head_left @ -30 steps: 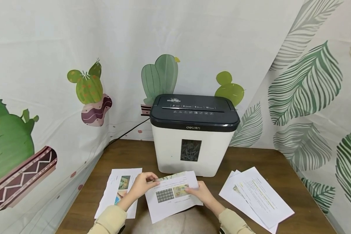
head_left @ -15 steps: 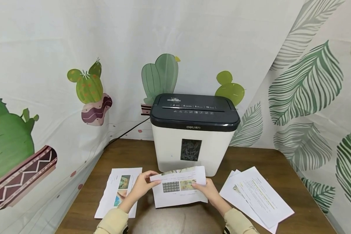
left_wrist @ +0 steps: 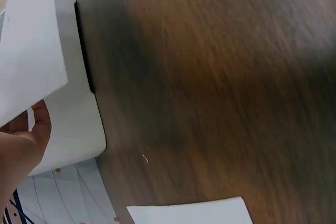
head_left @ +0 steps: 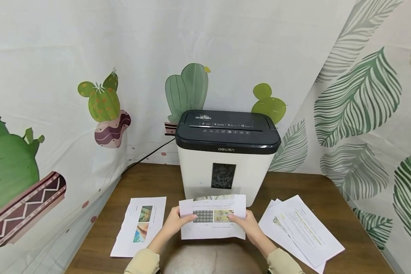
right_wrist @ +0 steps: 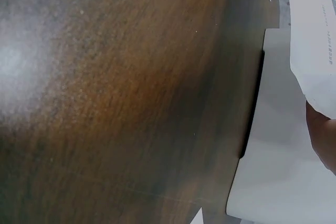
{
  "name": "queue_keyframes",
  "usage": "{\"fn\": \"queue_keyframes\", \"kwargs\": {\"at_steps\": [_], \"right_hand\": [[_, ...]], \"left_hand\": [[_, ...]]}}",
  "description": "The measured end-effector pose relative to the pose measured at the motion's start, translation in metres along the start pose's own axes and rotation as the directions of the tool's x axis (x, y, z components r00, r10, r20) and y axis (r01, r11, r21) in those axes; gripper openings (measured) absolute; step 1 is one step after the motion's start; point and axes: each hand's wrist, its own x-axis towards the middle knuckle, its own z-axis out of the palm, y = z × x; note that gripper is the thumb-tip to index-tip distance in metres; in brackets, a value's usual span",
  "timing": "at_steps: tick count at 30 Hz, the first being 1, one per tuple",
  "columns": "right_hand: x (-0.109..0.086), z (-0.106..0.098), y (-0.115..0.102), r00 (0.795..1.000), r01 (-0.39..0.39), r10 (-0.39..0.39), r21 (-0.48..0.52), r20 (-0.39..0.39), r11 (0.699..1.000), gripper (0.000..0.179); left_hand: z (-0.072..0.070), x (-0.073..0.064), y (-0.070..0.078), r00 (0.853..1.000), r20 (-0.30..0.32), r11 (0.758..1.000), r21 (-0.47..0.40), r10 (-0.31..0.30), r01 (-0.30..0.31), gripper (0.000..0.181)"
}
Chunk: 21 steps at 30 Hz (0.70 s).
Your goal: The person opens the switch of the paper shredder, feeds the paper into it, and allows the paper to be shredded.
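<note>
The tabletop [head_left: 150,180] is dark brown wood with a visible grain and a pale sheen along its near side. A white shredder [head_left: 226,158] with a black top stands upright toward the back. On the left lies a ragged-edged sheet [head_left: 140,224] with two coloured pictures; on the right, several papers [head_left: 301,232] overlap, the top one printed

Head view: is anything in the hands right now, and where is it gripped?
Yes, a printed paper. The left hand grips its left side and the right hand its right side.
</note>
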Motion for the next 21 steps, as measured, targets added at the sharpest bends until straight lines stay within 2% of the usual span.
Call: {"fn": "queue_keyframes", "kwargs": {"at_steps": [4,6,10,15,21], "right_hand": [[-0.002,0.0,-0.002,1.0,0.016,-0.017,0.014,0.023,1.0,0.042],[-0.002,0.0,-0.003,0.999,0.015,-0.016,0.024,0.031,1.0,0.043],[-0.002,0.001,-0.004,1.0,0.007,-0.008,0.033,0.029,0.999,0.043],[-0.003,0.001,-0.007,1.0,0.013,-0.013,0.017,0.021,1.0,0.043],[-0.003,0.0,-0.007,0.999,0.024,-0.024,-0.028,0.024,0.999,0.042]], "left_hand": [[0.009,0.0,0.005,0.996,-0.044,0.997,-0.008,-0.075,0.075,0.029],[0.011,0.0,0.006,0.994,-0.065,0.996,-0.013,-0.089,0.089,0.028],[0.014,-0.001,0.006,0.993,-0.081,0.996,-0.019,-0.084,0.083,0.027],[0.015,-0.003,0.003,0.994,-0.096,0.999,0.017,-0.043,0.045,0.027],[0.014,-0.003,0.005,0.991,-0.109,0.997,0.02,-0.072,0.074,0.027]]}}
